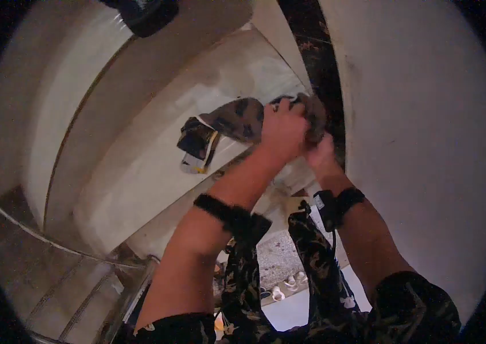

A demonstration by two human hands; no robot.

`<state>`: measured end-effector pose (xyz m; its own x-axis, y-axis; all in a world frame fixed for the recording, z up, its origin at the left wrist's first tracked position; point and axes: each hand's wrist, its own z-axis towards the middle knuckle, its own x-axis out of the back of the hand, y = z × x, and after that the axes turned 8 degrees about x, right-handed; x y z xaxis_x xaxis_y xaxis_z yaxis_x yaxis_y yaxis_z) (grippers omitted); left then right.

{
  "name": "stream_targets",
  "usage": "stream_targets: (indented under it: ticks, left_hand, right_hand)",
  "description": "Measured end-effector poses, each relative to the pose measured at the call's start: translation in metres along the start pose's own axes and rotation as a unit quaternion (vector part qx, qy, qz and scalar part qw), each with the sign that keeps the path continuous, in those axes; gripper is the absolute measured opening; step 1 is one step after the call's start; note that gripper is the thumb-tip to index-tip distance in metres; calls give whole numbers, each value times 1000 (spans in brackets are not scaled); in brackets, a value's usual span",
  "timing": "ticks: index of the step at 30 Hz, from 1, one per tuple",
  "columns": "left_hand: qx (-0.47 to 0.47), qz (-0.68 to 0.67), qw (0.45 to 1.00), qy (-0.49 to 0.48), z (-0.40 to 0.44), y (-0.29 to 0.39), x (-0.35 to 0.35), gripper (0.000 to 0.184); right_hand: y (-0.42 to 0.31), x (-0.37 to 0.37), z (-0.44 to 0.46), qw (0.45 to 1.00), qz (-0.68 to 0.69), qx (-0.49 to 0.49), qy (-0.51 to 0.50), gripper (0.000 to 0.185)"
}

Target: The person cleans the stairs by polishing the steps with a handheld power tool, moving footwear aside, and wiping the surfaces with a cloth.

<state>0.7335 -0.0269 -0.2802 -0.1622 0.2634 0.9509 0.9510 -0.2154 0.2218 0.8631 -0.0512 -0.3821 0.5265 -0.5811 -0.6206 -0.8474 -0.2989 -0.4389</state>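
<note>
The left hand [283,127] has fingers bent over a patterned cloth [242,118], pinching it; the right hand [320,152] meets its near side, fingers hidden, state untellable. Bunching the cloth seems in hand; the next move calls for a steady grip. Left of the fingers, a dark yellow-edged item [198,139] lies on a pale ledge [145,172].

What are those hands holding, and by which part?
A patterned cloth, held at its bunched end by the left hand; the right hand may grip it too.
</note>
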Motion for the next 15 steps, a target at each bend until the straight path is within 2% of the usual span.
stream_targets:
  ticks: [2, 4, 5, 6, 7, 8, 9, 10, 11, 12, 13, 14, 15]
  left_hand:
    - [9, -124, 992, -6, -31, -12, 16, 37]
    - [49, -287, 950, 115, -59, -50, 7, 38]
    - [134, -339, 911, 194, -73, -73, 3, 36]
    - [165, -385, 888, 188, -86, -104, 12, 41]
    - [262, -486, 819, 158, -100, -138, 9, 41]
    - [385, -507, 758, 142, -111, -165, 14, 41]
    - [387, -507, 747, 188, -112, -190, 7, 47]
    - [388, -509, 745, 187, -105, -194, -5, 47]
    - [378, -358, 817, 248, -99, -198, -19, 53]
    - [354, -196, 864, 300, -91, -200, -27, 60]
    - [364, -188, 879, 244, -78, -182, -13, 62]
    - [375, -180, 891, 182, -65, -156, 0, 64]
    - [335, -165, 918, 131, -53, -140, -4, 62]
  right_hand:
    - [2, -2, -5, 998, -48, -27, 25, 26]
    - [5, -4, -12, 993, -94, -52, 53, 28]
    - [7, -11, -20, 964, -255, -9, 72, 28]
    - [8, -9, -24, 940, -331, 13, 78, 29]
    - [8, -8, -29, 909, -407, 32, 88, 29]
    - [6, 5, -30, 867, -490, 90, 0, 32]
    - [1, 12, -28, 809, -561, 148, -90, 36]
    - [1, 22, -23, 808, -563, 147, -90, 36]
    - [2, 32, -18, 844, -511, 120, -109, 33]
    - [3, 38, -15, 876, -455, 93, -127, 30]
    - [1, 40, -16, 875, -459, 91, -126, 30]
    - [1, 42, -20, 906, -400, 68, -118, 28]
    - [2, 44, -25, 934, -337, 45, -110, 26]
